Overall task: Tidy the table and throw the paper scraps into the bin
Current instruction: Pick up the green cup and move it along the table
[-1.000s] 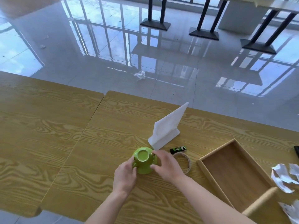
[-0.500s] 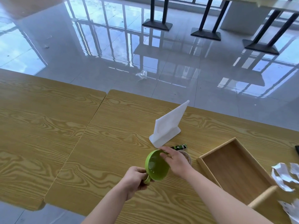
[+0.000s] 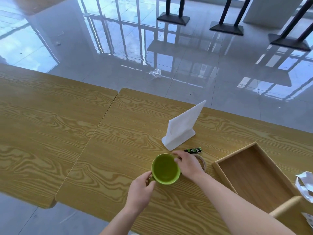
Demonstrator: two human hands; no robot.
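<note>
Green cup [image 3: 165,169]: rigid, glazed, likely slippery and breakable; left hand [image 3: 140,192] pinches its handle, right hand [image 3: 188,164] clasps its rim.

Bright daylight glares off the glossy floor [image 3: 186,65]; the table [image 3: 84,133] is evenly lit, sharp, with wide-angle edge bending.

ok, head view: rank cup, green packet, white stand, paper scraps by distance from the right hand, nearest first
1. Cup: touching the right hand, on that hand's left.
2. Green packet: just beyond the hand on the table.
3. White stand: farther back, behind the packet.
4. Paper scraps: far right edge, past the wooden tray.
</note>
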